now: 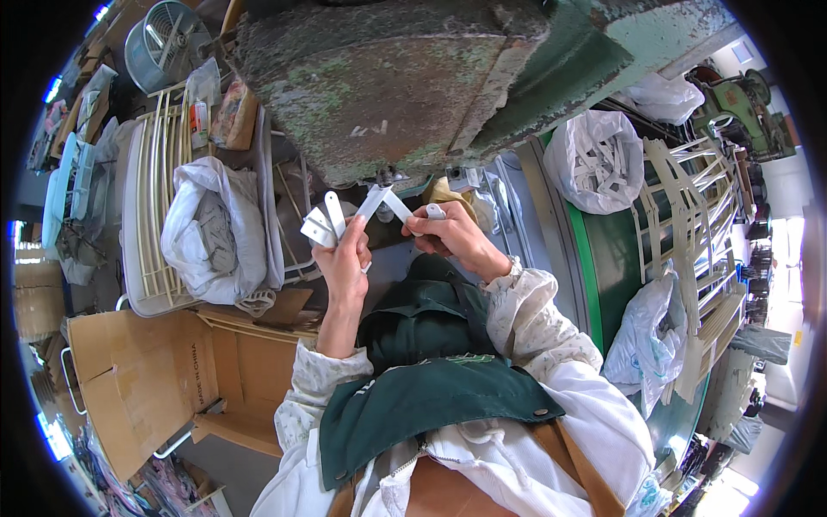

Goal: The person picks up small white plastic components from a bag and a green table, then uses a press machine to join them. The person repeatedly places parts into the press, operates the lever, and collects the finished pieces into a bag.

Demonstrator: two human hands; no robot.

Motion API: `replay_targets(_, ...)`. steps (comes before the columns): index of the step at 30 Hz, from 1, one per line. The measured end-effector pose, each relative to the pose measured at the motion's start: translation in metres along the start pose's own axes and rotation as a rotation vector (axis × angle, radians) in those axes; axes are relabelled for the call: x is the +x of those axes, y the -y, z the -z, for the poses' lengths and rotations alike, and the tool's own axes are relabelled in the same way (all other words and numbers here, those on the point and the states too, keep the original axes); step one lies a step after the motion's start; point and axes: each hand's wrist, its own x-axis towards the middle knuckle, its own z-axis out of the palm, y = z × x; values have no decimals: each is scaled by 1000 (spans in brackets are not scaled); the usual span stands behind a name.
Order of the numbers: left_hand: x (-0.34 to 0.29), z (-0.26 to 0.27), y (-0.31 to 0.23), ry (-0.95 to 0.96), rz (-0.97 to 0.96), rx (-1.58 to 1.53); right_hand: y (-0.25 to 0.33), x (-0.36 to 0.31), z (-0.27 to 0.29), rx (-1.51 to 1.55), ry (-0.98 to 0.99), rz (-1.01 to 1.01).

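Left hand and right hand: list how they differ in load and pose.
The left hand holds a spread fan of white flat pieces; the right hand shows fewer white flat pieces. The left hand points mostly upward in the view; the right hand angles up and leftward. Shared: both hands are bare and closed on white flat pieces, with one from each slanting toward the worn machine.
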Motion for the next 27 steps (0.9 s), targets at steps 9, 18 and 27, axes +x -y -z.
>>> replay_targets(9,1,5,0,2,-16,-4,-2,0,0,-44,4,-13)
replay_targets(18,-7,-7,-19,131,-39,39,7,-22,6,24,-41,165)
replay_targets(27,-14,21,26,192,141,-212,-41,-53,297,-601,-1274,632)
